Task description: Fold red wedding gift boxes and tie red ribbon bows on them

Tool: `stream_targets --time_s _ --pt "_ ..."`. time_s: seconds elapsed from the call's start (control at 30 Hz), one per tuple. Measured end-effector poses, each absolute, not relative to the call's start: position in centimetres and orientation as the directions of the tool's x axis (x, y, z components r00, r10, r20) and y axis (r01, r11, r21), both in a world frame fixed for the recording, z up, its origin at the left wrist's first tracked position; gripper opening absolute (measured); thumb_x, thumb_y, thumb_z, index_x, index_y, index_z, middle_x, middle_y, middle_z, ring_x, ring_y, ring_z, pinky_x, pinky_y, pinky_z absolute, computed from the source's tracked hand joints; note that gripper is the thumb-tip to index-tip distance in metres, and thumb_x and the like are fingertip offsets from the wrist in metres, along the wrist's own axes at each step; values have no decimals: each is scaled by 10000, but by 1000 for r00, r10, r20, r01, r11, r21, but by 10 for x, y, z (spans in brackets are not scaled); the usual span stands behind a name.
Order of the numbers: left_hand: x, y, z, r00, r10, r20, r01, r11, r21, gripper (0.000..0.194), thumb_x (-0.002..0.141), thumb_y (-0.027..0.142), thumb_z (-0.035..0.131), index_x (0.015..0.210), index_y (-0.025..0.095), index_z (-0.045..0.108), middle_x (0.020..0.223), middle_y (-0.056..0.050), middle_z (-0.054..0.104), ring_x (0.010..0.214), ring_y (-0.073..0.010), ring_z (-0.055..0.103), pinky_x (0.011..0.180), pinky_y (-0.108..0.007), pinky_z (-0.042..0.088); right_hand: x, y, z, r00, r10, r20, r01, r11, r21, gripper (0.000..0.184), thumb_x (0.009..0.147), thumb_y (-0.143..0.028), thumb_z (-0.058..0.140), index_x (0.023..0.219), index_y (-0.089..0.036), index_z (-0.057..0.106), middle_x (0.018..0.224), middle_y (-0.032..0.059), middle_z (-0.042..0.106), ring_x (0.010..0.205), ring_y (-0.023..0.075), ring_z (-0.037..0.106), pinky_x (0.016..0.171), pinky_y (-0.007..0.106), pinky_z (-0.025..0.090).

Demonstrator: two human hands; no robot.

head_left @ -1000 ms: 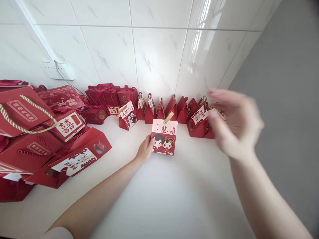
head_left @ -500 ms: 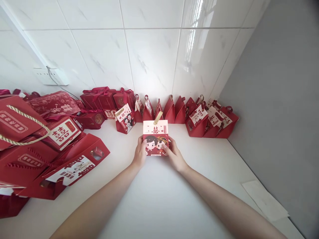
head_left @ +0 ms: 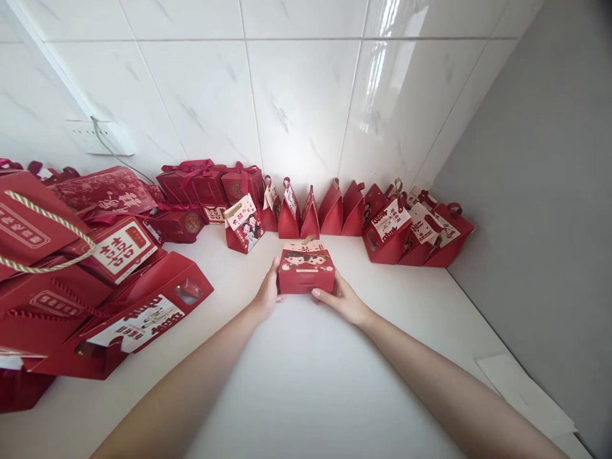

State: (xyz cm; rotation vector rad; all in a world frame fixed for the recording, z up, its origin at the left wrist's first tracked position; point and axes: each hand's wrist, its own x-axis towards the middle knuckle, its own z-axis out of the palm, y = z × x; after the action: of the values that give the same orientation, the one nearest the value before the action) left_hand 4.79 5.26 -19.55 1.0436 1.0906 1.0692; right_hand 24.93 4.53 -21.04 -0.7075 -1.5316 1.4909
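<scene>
A small red and pink gift box [head_left: 306,271] with a cartoon couple printed on it sits tilted back on the white counter [head_left: 306,382], so I see mostly its red underside. My left hand [head_left: 268,294] grips its left side. My right hand [head_left: 340,298] grips its lower right edge, fingers curled under it. A tan tab sticks up from the box top.
A row of small red gift boxes [head_left: 335,210] lines the tiled wall behind. More of them cluster at the right corner [head_left: 415,233]. Large red gift bags [head_left: 119,299] with rope handles pile up at the left. White paper sheets [head_left: 526,395] lie at the right front.
My right hand swept in from the right and took hold of the box. Both hands then tipped the box backward, so its printed front faces up and away.
</scene>
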Motion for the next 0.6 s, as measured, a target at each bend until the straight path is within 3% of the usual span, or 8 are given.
stream_targets --time_s 0.1,0.27,0.37,0.47,0.53,0.6 --pt "44 55 -192 189 972 -136 -177 171 969 780 846 808 235 1047 185 659 503 -4 541 335 -63 179 390 -240 92 246 45 -211 -445 875 189 -103 159 -982 643 900 -525 665 1392 -232 374 1104 73 623 794 186 615 684 312 559" --pt "46 47 -188 287 958 -3 -156 50 987 776 899 745 187 1317 207 557 604 -38 645 346 -76 260 384 -234 120 248 46 -215 -421 889 177 11 200 -980 538 946 -566 581 1319 -199 451 903 50 656 765 212 639 717 351 552" --pt "47 46 -189 247 968 -29 -176 74 982 797 869 779 218 1236 190 610 620 -47 651 373 -92 354 375 -222 191 248 44 -217 -415 892 176 29 207 -978 542 945 -568 579 1321 -197 457 897 49 668 748 214 642 722 356 550" --pt "46 48 -190 190 979 -69 -249 116 961 734 845 773 332 1200 198 620 892 -99 721 613 -175 599 431 -239 405 247 43 -219 -372 894 250 22 278 -960 584 938 -505 606 1404 -225 394 1129 73 646 935 231 644 834 359 542" --pt "45 50 -188 207 974 -96 -293 155 944 590 859 640 486 1268 224 574 1166 -112 685 874 -242 662 546 -292 531 248 44 -218 -321 891 320 84 363 -928 619 923 -429 620 1449 -249 349 1253 70 590 1043 238 612 907 360 512" --pt "44 54 -186 213 968 -134 -347 203 916 497 856 470 573 1281 212 561 1284 -119 633 1020 -272 649 649 -339 582 251 46 -208 -275 902 333 224 397 -890 626 888 -325 608 1448 -242 339 1144 63 617 903 218 627 833 353 514"
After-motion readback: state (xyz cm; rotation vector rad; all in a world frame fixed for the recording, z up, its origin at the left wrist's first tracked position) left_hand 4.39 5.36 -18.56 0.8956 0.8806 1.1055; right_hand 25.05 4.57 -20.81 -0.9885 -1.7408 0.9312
